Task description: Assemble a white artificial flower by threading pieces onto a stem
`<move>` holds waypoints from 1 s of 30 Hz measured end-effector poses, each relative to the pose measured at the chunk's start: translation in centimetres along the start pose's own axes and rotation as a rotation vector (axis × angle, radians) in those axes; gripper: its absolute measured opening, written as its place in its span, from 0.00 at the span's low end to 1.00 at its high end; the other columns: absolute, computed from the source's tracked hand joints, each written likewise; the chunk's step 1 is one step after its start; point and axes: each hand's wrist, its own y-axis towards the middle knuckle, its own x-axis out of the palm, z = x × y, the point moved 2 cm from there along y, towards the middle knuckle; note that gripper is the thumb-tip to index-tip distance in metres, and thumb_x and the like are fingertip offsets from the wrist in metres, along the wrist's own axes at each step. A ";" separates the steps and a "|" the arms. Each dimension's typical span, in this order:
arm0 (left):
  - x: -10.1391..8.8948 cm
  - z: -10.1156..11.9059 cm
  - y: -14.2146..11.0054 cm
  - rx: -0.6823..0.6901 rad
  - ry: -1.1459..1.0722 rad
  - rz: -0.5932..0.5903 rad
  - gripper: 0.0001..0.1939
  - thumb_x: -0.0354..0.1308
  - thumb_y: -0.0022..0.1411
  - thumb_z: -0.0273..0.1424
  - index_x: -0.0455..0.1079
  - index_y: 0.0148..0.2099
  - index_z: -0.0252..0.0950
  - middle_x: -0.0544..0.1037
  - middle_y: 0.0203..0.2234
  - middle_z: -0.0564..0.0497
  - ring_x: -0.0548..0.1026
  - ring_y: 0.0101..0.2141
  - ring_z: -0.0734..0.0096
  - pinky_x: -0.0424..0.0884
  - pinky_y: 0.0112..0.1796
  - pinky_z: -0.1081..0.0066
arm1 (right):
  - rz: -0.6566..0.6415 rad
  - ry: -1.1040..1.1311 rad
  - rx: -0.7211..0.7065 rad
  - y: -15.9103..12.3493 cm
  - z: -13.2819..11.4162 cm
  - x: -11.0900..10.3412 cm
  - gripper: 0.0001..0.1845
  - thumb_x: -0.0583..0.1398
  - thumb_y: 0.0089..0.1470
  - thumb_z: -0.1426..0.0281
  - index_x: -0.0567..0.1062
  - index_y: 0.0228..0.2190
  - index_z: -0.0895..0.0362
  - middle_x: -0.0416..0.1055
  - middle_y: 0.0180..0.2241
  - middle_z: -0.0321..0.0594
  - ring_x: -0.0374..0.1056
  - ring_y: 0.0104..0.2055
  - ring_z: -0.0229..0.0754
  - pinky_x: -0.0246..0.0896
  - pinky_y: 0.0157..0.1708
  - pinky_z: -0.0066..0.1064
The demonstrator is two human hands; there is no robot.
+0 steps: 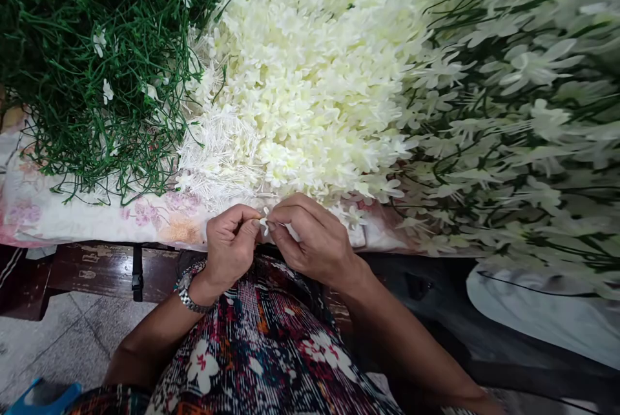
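Head view: the small white flower (pixel 265 221) is between the left hand (pixel 230 244) and the right hand (pixel 312 234), close to the near edge of the desk (pixel 104 266). Its petals spread out, and its long way runs mostly up and down in the picture, with one petal up and one down. Fingers hide some of it, so I cannot tell which way its face points. The left hand is pinched almost shut, with thumb and finger tips on the flower's left side. The right hand is pinched too, and its tips hold the right side. Just past the hands lies a big pile of creamy flowers (pixel 314 86), with thin white threads (pixel 217 153) to its left. Farther left is a messy heap of green stems (pixel 97 73). On the right, white flowers on green stems (pixel 527 144) lean over the desk's edge. A flowery cloth (pixel 179 224) lies under the piles. The left wrist has a shiny watch (pixel 186 292), too small to read. A black buckle (pixel 137 281) hangs at the desk's front.
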 end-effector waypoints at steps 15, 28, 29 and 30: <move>-0.1 1.0 0.1 -0.148 -0.115 -0.214 0.06 0.52 0.53 0.29 0.67 0.28 0.31 0.68 0.14 0.56 0.63 0.14 0.85 0.59 0.17 0.82 | -0.028 0.294 0.187 0.0 0.5 -1.1 0.04 0.55 0.47 0.78 0.66 0.27 0.58 0.64 0.24 0.36 0.61 0.28 0.33 0.57 0.27 0.27; -0.1 0.6 -0.1 -0.083 0.036 -0.186 0.06 0.52 0.52 0.26 0.62 0.24 0.32 0.60 0.14 0.58 0.59 0.16 0.84 0.56 0.18 0.80 | -0.009 0.088 0.047 -0.6 0.0 -0.8 0.06 0.55 0.46 0.79 0.64 0.29 0.58 0.64 0.25 0.38 0.61 0.29 0.33 0.59 0.27 0.26; -0.1 0.5 0.0 -0.079 0.044 -0.177 0.06 0.52 0.52 0.26 0.62 0.24 0.32 0.60 0.14 0.58 0.59 0.16 0.84 0.56 0.18 0.80 | -0.009 0.073 0.038 -0.6 0.0 -0.8 0.06 0.55 0.46 0.79 0.64 0.29 0.59 0.64 0.25 0.38 0.61 0.29 0.33 0.59 0.27 0.26; -0.1 0.5 0.0 -0.075 0.051 -0.171 0.06 0.51 0.52 0.26 0.62 0.24 0.32 0.61 0.14 0.58 0.58 0.16 0.84 0.56 0.18 0.79 | -0.009 0.062 0.031 -0.6 -0.1 -0.7 0.06 0.55 0.46 0.79 0.64 0.29 0.59 0.64 0.25 0.38 0.61 0.29 0.33 0.59 0.27 0.26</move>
